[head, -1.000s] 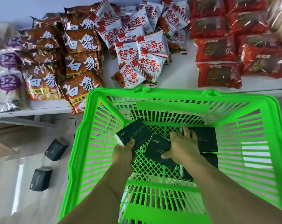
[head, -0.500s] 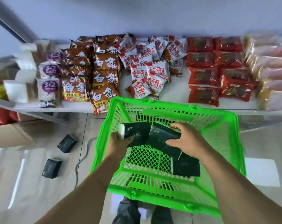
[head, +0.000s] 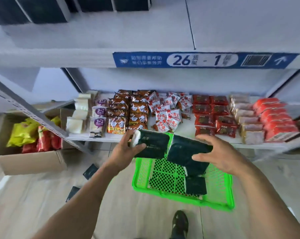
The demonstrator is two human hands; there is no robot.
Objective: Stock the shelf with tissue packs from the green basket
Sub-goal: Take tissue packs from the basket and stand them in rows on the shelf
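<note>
My left hand grips one dark tissue pack at centre frame, thumb across its face and fingers curled behind its white end. My right hand holds a second pack just to the right, fingers over its top edge and thumb on its face; a third pack hangs beneath it, seemingly caught in the same grasp. The two upper packs meet edge to edge above the green basket, which sits on the floor at lower centre with another pack lying inside. The snack shelf runs across mid frame behind the packs. A blue label marks the upper shelf edge. Two loose packs lie on the floor at lower left, near a cardboard box of snacks.
</note>
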